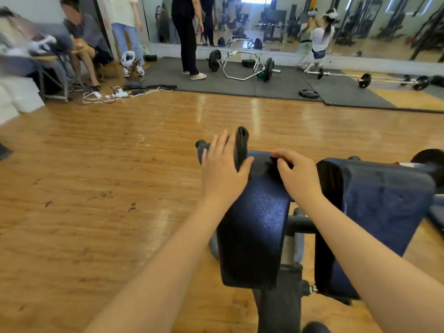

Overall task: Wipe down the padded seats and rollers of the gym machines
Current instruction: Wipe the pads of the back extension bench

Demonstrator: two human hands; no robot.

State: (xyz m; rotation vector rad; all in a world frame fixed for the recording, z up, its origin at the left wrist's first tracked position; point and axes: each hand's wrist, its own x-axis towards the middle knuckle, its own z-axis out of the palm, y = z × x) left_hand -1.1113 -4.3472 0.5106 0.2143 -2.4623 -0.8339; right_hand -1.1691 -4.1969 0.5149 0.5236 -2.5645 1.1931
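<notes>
left hand (222, 169) holds the dark cloth (241, 146); right hand (296, 175) pinches it on the left pad (257, 227). right pad (382, 212), at 3 o'clock, likely remains.

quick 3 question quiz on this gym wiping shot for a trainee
1. True or false: both hands are on the nearer blue pad.
2. The dark cloth is held by: A) the left hand B) the right hand C) neither.
3. Fill in: the hex bar lies on a black ____.

Key
1. True; both are at its far end.
2. A; the cloth sticks up between the thumb and fingers, while the right hand's curled fingers press on the pad.
3. mat.
</notes>
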